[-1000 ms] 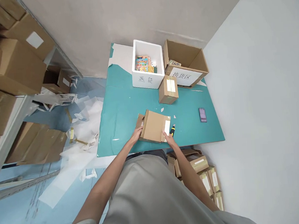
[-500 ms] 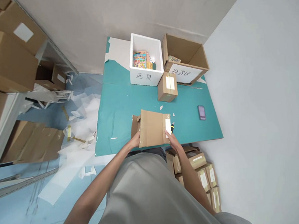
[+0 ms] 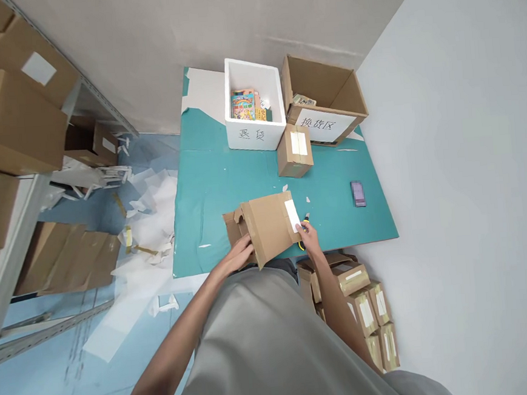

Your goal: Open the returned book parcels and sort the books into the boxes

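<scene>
Green surface ran from the left edge of the table [image 3: 194, 191] to the left hand [image 3: 240, 253], fingers at the carton's [image 3: 272, 226] open left end, its grip too hidden to judge; the carton, lower centre of the frame, reached the near edge; the right hand [image 3: 309, 236] pinched its labelled end beside a cutter [image 3: 306, 218], more green stretching right to the phone [image 3: 358, 193]

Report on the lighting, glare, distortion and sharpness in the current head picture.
Head view: light is soft and fairly even; the label on the held carton looks blank white, no print legible; the shelf frame leans, apparently from wide-angle stretch; the phone screen looks pixelated; the top right corner darkens.
</scene>
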Demonstrator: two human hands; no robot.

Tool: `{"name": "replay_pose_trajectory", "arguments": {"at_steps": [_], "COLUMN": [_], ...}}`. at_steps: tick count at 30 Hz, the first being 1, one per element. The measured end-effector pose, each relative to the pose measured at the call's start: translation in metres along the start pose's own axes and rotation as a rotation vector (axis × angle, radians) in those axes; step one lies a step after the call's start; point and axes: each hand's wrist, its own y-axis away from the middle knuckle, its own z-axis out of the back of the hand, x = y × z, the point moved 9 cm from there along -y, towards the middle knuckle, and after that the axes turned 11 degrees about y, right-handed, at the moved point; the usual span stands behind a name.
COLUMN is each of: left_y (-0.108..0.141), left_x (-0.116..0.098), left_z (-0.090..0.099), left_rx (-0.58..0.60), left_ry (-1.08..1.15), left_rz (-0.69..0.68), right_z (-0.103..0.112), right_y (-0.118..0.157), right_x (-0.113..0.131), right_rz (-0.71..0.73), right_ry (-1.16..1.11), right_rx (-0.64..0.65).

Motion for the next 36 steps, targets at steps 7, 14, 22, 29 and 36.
{"name": "replay_pose_trajectory", "arguments": {"at_steps": [7, 14, 22, 29, 36], "left_y": [0.024, 0.023, 0.033, 0.054, 0.071], "left_x": [-0.049, -0.031, -0.033, -0.054, -0.041], "left_z": [-0.003, 0.029, 0.09, 0.115, 0.138], "left_rx": [0.042, -0.087, -0.314, -0.329, -0.386], "left_ry": [-0.31, -0.398, -0.141, 0.083, 0.021], "left_rz": [-0.219, -0.138, -0.138, -0.094, -0.036], "right_z": [-0.004, -0.01, -0.057, -0.092, -0.104], "right_y": [0.007, 0.017, 0.032, 0.038, 0.025], "right_x": [0.023, 0.063, 0.122, 0.123, 0.092], "right_rz": [0.064, 0.126, 0.276, 0.023, 0.103], "right_ry": [-0.132, -0.108, -0.078, -0.345, 0.038], "right_rx": [-0.143, -0.054, 0.409, 0.678, 0.729]}}
